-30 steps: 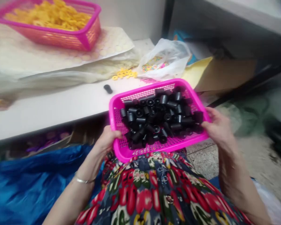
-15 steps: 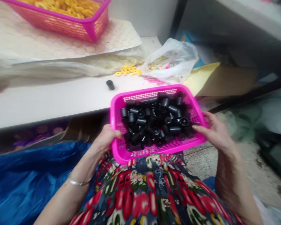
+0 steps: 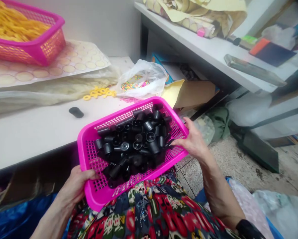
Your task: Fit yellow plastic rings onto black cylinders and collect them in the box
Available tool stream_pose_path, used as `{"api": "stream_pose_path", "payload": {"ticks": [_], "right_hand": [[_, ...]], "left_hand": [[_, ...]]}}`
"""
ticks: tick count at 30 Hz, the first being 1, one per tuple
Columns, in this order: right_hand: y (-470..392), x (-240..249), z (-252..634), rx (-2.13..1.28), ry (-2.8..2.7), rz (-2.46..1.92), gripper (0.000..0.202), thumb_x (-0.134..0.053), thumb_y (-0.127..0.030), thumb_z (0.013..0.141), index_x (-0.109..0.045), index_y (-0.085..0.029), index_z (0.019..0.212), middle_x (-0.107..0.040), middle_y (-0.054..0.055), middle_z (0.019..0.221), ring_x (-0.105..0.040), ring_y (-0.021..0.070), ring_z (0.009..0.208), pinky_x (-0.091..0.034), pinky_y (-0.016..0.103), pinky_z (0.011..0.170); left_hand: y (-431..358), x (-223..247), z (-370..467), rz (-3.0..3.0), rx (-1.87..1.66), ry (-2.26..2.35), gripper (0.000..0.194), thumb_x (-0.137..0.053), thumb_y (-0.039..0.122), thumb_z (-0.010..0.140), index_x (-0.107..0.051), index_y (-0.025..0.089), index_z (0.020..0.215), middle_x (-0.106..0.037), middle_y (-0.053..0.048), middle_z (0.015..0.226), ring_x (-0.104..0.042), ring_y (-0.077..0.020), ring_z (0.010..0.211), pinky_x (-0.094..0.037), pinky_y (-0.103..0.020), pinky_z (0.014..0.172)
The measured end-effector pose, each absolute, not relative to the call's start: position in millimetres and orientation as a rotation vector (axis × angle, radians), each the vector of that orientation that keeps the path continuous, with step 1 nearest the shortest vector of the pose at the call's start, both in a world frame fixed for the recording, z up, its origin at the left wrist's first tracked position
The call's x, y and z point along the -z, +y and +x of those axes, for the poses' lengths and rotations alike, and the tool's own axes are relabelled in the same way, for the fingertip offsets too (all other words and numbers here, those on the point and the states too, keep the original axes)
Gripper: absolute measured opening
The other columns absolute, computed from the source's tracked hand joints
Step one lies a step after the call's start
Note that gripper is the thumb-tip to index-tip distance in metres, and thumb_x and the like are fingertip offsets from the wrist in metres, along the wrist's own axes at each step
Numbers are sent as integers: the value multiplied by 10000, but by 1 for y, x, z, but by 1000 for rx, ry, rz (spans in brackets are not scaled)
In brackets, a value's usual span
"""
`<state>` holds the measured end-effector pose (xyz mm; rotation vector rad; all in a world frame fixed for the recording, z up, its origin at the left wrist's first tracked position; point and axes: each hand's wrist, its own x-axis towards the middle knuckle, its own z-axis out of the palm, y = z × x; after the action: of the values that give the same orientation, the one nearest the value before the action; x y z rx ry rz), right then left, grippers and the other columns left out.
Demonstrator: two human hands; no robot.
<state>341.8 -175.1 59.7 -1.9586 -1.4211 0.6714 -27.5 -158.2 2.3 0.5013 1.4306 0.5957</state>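
Note:
A pink plastic basket (image 3: pixel 82 146) full of small black cylindrical parts (image 3: pixel 139 137) is held in front of my body, close to the table edge. My left hand (image 3: pixel 78 184) grips its left end, thumb over the rim. At the right end my right hand (image 3: pixel 191 139) clasps the rim, thumb reaching inside near the black parts. The fingers under the basket are partly hidden. One loose black part (image 3: pixel 76 112) lies on the white table (image 3: pixel 51 132), left of the basket.
Another pink basket (image 3: pixel 43 49) with yellow parts stands back left on a sheet printed with circles (image 3: pixel 71 63). Loose yellow rings (image 3: pixel 100 93) and a plastic bag of coloured beads (image 3: pixel 144 78) lie behind my basket. A second table (image 3: pixel 188 43) rises at the right, above a speckled floor.
My view has turned to the right, so the second table and more floor show. Both hands still hold the basket, which now looks more slanted, its right end higher in the picture.

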Motion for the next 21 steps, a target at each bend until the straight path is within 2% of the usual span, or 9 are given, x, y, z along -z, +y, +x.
{"api": "stream_pose_path", "payload": {"ticks": [3, 9, 14, 18, 21], "right_hand": [[-174, -64, 341, -701, -1427, -1940, 954, -791, -392, 512, -335, -212, 1331, -577, 104, 1085, -553, 301, 941, -434, 478, 866], [-178, -60, 343, -663, -1476, -1939, 781, -720, -446, 628, -394, -200, 1294, -586, 102, 1038, -554, 286, 927, -433, 450, 856], [-182, -43, 346, -599, -1454, -2010, 739, -726, -444, 627, -445, -207, 1267, -585, 112, 1038, -561, 301, 902, -436, 467, 833], [-182, -34, 344, -633, -1379, -2075, 691, -744, -415, 613, -496, -196, 1219, -605, 126, 961, -579, 288, 809, -472, 433, 745], [-181, -28, 340, -706, -1295, -2079, 684, -759, -397, 594, -506, -200, 1198, -617, 114, 900, -587, 268, 734, -494, 397, 642]], "left_hand": [[-158, -3, -27, 507, -590, 1413, 277, -609, 53, 435, -699, 222, 636, -687, 49, 577, -605, -160, 521, -523, -277, 542], [-160, -6, -21, 541, -681, 1407, 249, -571, 22, 395, -679, 134, 589, -658, 5, 527, -575, -149, 483, -495, -247, 494], [-164, -1, -20, 564, -774, 1415, 211, -552, 28, 389, -642, 88, 570, -622, -4, 514, -543, -128, 476, -429, -211, 450], [-167, 1, -20, 566, -764, 1452, 181, -579, 49, 409, -616, 81, 583, -616, -12, 544, -542, -133, 495, -426, -226, 470], [-172, -2, -19, 691, -801, 1505, 242, -658, 156, 515, -630, 90, 745, -632, -17, 640, -556, -132, 545, -465, -256, 542]]}}
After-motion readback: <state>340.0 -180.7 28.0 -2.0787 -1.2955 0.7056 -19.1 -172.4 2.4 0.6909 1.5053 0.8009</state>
